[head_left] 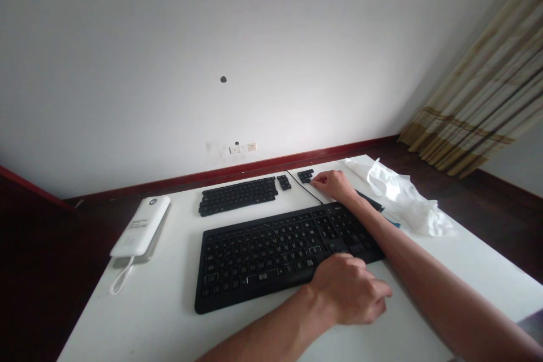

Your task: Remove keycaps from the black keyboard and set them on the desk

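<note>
A black keyboard (pixel 263 260) lies on the white table with most of its keys in place; dark gaps show in its right-hand number block. My left hand (pixel 350 288) is curled closed over its front right edge, and what its fingers hold, if anything, is hidden. Reaching across the keyboard's right end, my right hand (pixel 333 184) has its fingertips pinched together beside a small cluster of black keycaps (pixel 305 174). Whatever lies in that pinch is too small to make out. A larger block of keycaps (pixel 237 195) and another small group (pixel 284 182) lie behind the keyboard.
A white power bank (pixel 142 226) with a loop strap rests at the left of the white table (pixel 169 300). Crumpled clear plastic (pixel 399 195) spreads over the far right, beside a dark flat item partly under my right forearm. The keyboard's cable (pixel 303 185) runs backward between the keycap groups.
</note>
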Demonstrator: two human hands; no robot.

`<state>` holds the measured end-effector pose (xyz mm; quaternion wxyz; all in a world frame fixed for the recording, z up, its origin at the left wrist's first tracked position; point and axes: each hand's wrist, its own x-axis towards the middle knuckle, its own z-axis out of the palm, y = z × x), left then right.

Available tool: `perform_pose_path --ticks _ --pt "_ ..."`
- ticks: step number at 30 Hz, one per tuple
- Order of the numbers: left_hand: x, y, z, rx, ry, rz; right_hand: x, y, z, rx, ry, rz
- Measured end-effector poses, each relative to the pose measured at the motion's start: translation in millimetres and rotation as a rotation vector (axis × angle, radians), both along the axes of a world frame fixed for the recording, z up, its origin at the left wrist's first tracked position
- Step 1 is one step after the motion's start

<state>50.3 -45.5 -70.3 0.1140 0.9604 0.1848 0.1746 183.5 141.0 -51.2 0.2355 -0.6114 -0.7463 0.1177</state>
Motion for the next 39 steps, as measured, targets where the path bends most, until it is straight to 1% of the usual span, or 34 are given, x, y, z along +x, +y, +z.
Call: perform_pose_path --ticks 5,11,13,15,17,19,22,27,33,39 --pt "1 0 -0.5 0.001 -0.006 0.006 -2 1 -2 0.03 -0.002 -0.015" --pt "0 -1 -1.2 -0.015 0.0 0.008 1 1 -4 0.073 0.02 0.021" --pt "0 -1 -0.9 -0.02 0.001 0.01 2 1 -4 0.116 0.069 0.069" --pt "0 -1 -0.6 -0.027 0.004 0.011 3 -1 -3 0.177 0.113 0.15" --pt "0 -1 -0.6 -0.026 0.006 0.008 3 -3 -2 0.215 0.114 0.215" --pt "0 0 -0.5 -0.018 0.007 0.01 3 -6 0 0.195 0.084 0.26" --pt "0 0 0.1 -0.013 0.008 0.01 2 -9 1 0.113 0.046 0.323" --pt "0 -1 1.1 -0.023 0.004 0.005 3 -5 -1 0.046 -0.023 0.395" --pt "0 -1 0.3 -0.014 -0.004 0.009 3 0 -3 0.023 -0.064 0.473" --pt "0 -1 1.5 -0.016 0.001 0.007 1 -1 0 0.013 -0.093 0.486"
